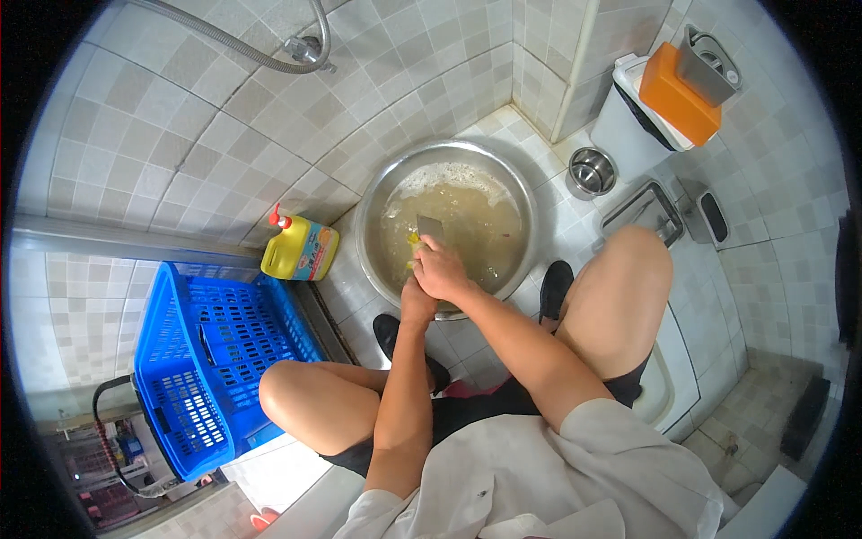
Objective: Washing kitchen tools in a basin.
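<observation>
A wide stainless-steel basin [369, 232] of murky, foamy water stands on the tiled floor between my feet. Over its near side, my right hand [441, 269] grips a flat grey rectangular piece [429, 226], possibly a blade or a scrubber. Something bright yellow [412, 248] shows beside that piece, next to my right fingers; its kind is unclear. My left hand [419, 301] is curled just below, touching my right hand at the basin's near rim. The right hand partly covers its fingers, so I cannot see whether they hold anything.
A yellow pump bottle [300, 250] and a blue perforated plastic basket [202, 350] stand left. At right are a small metal pot [591, 172], a white bin [623, 135] topped by an orange box [677, 94], and a metal tray [643, 209]. A shower hose [229, 42] hangs on the wall.
</observation>
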`<move>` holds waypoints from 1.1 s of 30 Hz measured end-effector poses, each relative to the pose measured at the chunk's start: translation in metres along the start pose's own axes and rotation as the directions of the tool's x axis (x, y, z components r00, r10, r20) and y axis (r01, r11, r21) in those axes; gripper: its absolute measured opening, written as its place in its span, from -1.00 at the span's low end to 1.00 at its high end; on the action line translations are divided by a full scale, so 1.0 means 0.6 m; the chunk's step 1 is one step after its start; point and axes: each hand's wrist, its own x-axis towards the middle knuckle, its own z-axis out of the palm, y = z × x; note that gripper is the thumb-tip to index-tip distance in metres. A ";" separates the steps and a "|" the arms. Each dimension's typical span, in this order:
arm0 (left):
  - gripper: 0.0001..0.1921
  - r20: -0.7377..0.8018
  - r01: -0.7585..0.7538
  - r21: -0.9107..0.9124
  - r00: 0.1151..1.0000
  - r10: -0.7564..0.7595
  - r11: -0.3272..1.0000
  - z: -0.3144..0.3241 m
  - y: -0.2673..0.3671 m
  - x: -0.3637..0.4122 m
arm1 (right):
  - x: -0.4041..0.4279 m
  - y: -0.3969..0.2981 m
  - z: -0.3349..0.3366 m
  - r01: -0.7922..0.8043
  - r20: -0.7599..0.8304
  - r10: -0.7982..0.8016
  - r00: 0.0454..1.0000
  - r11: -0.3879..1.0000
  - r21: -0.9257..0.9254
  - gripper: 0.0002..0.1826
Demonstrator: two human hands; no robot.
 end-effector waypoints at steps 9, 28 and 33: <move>-0.69 0.051 -0.046 0.451 0.998 0.025 0.891 0.014 0.057 -0.034 | 0.016 0.042 -0.034 -0.223 -0.129 0.213 0.969 0.972 -0.075 -0.57; -0.63 -0.003 -0.069 0.273 0.997 0.072 0.960 -0.011 0.023 -0.011 | 0.069 0.187 -0.004 -0.778 -0.085 0.886 0.457 0.444 0.445 -0.51; -0.69 -0.043 0.161 -0.071 0.985 -0.164 0.984 -0.030 0.010 -0.013 | -0.012 0.153 0.021 -0.716 -0.058 0.743 0.666 0.616 -0.328 -0.46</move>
